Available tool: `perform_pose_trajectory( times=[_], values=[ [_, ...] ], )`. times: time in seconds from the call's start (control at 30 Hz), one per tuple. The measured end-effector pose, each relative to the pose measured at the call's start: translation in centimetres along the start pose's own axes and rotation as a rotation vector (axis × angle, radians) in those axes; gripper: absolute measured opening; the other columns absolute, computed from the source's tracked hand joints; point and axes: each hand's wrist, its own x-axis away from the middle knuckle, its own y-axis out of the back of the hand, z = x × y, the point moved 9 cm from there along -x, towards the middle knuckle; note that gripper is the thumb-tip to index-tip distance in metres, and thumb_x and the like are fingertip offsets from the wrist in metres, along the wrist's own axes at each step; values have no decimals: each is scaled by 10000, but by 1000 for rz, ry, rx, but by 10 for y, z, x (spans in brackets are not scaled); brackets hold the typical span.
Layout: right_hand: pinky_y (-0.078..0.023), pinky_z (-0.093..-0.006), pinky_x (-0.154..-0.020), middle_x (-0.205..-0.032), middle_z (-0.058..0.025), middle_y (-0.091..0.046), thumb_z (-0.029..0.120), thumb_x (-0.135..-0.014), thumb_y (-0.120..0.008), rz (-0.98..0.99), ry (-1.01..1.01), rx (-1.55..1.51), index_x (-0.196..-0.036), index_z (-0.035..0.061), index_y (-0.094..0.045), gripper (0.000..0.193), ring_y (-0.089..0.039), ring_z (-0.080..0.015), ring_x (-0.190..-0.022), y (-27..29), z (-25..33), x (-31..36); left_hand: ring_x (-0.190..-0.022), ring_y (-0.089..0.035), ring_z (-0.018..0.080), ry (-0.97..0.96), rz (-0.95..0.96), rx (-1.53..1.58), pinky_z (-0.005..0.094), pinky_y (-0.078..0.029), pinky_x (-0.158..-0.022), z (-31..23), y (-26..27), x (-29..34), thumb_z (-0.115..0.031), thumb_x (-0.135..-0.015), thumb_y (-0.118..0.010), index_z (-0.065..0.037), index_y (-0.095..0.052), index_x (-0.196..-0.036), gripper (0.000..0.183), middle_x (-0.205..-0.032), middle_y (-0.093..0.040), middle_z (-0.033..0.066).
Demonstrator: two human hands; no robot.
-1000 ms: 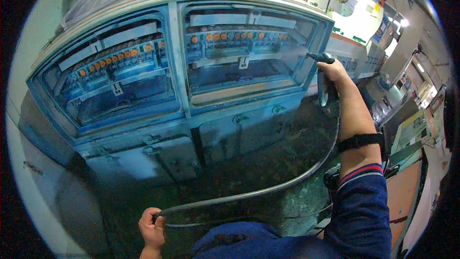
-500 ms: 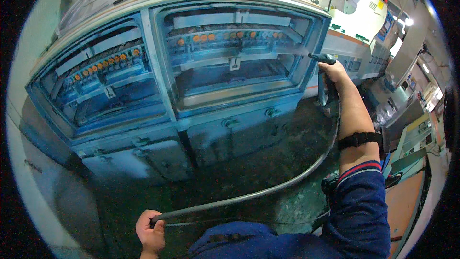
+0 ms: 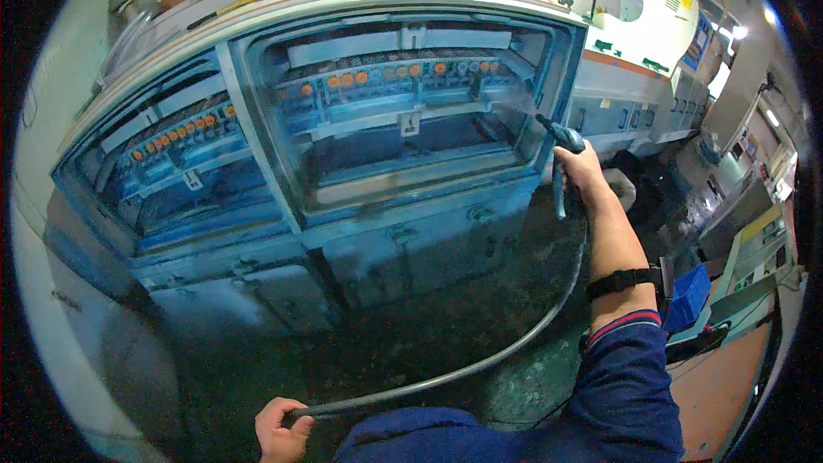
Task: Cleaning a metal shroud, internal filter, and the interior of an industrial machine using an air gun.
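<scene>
My right hand point(image 3: 581, 168) is closed around the grip of a dark spray gun point(image 3: 562, 134), at the right end of a blue-walled machine. Its nozzle points up and left into the right-hand opening point(image 3: 351, 182), and a pale spray spreads from it. A grey hose point(image 3: 454, 375) curves down from the gun's side toward the lower left. My left hand point(image 3: 281, 434) grips that hose low in the view, with the thumb across it. Inside both openings run rows of small orange wheels point(image 3: 347, 79) above a slotted bar.
A yellow-and-black tool point(image 3: 230, 10) lies on the machine's top ledge. Closed lower panels point(image 3: 240, 300) front the machine above a dark, wet-looking floor point(image 3: 411, 317). To the right of my arm are a blue bin point(image 3: 688, 298) and a control panel point(image 3: 754, 261).
The spray gun has come down and slightly left, tilting so its handle shows. My left hand has shifted a little right and down with the hose. The view has moved slightly.
</scene>
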Motion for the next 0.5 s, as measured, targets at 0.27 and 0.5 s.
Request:
perform_pose_trajectory(
  times=[0.27,0.5],
  values=[
    [-437,-341,-422,-648,-41,-528,192,-883,-714,71,-8,-163,-1017,68,-524,264,-504,-156,-458,-2,19,17,-815,-579,157,-57,3,44,287,-479,-755,-4,0,-13,-222,-920,-745,-11,-643,-1004,249,-905,-620,56],
    [-538,-394,-777,-1003,-164,-698,228,-824,-778,14,69,95,-1170,-1,-562,468,-691,-286,-869,-7,31,27,-809,-589,143,18,139,91,280,-485,-745,6,-24,-14,-178,-898,-772,-28,-650,-1008,223,-909,-631,27]
  ],
)
